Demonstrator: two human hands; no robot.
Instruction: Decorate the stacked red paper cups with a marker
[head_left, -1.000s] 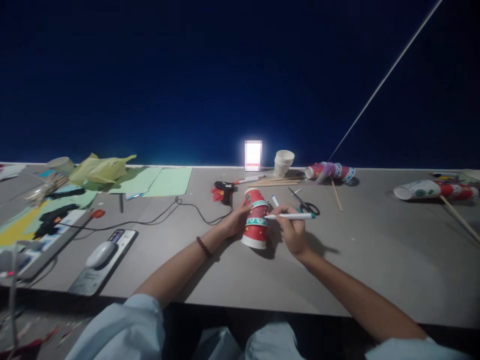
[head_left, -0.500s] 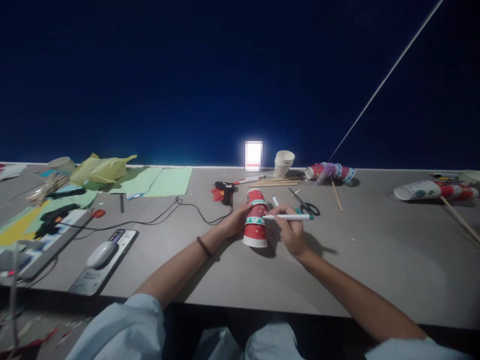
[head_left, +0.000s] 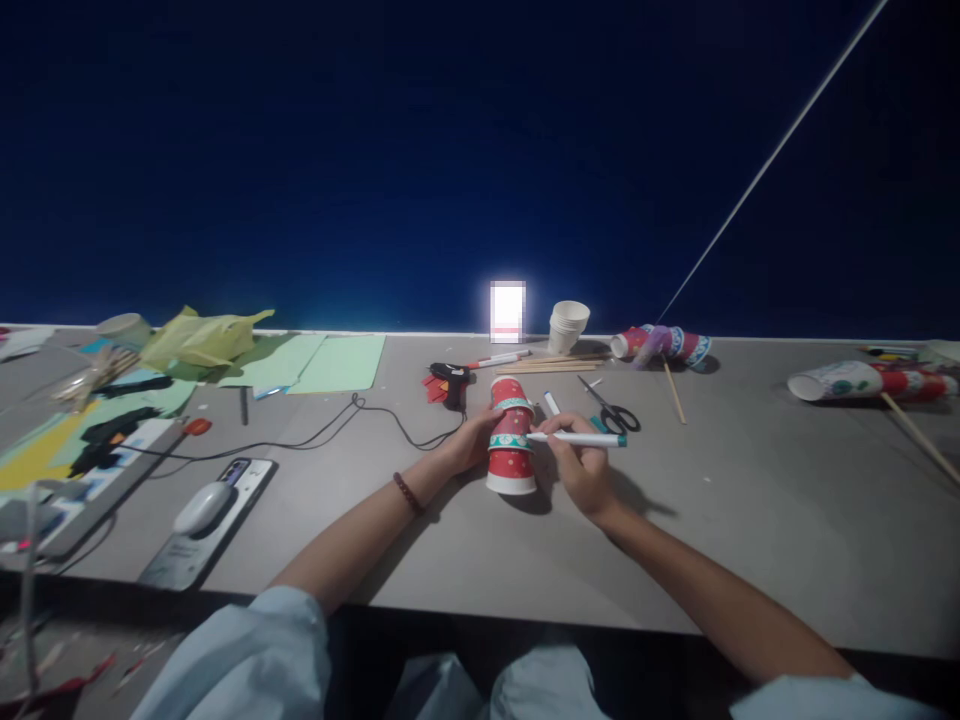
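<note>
My left hand is closed round the left side of a stack of red paper cups, which has white rims and teal-and-white patterned bands. In my right hand is a white marker pen with a teal end pointing right. Its tip meets or nearly meets the right side of the lower teal band; I cannot tell if they touch. Just beyond that hand, black-handled scissors lie on the table, beside another white marker partly hidden by my fingers.
Behind the cups lie a black glue gun, wooden sticks and stacked white cups. Decorated cup pieces on sticks rest to the right. At left are a phone, a power strip and green paper.
The cup stack has turned or tilted slightly in my left hand, its upper end shifting a little left. The marker has dipped slightly, still at the lower teal band.
</note>
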